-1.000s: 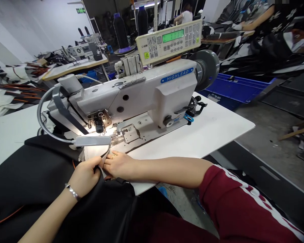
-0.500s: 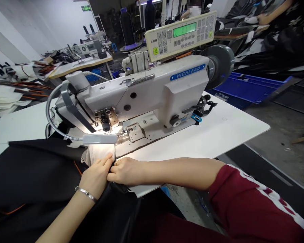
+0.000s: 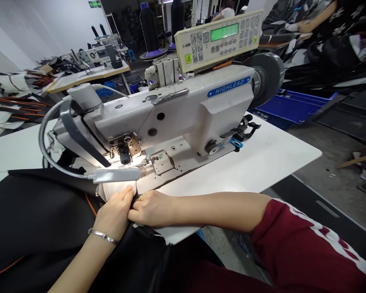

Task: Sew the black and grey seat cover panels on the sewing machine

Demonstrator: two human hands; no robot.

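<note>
My left hand (image 3: 112, 213), with a silver bangle at the wrist, lies with fingers stretched out on a white fabric piece (image 3: 118, 188). Close beside it, my right hand (image 3: 151, 208) has its fingers curled and pinched on the edge of black fabric (image 3: 42, 211). That fabric spreads over the left side of the table and down toward my lap, with an orange edge showing. In front of both hands stands a sewing machine (image 3: 171, 108). Its lamp (image 3: 116, 175) lights the white piece and covers part of it. The needle area is mostly hidden behind the lamp.
A control panel (image 3: 222, 38) sits above the machine, near black thread cones (image 3: 149, 30). The white tabletop (image 3: 280, 150) reaches right, with a blue crate (image 3: 295, 106) behind it. Another machine table (image 3: 88, 77) stands at back left. Other people work farther back.
The view has shifted slightly, so the lamp and machine head appear lower and farther left. Less of the white piece shows between lamp and fingers. Both hands keep nearly the same pose.
</note>
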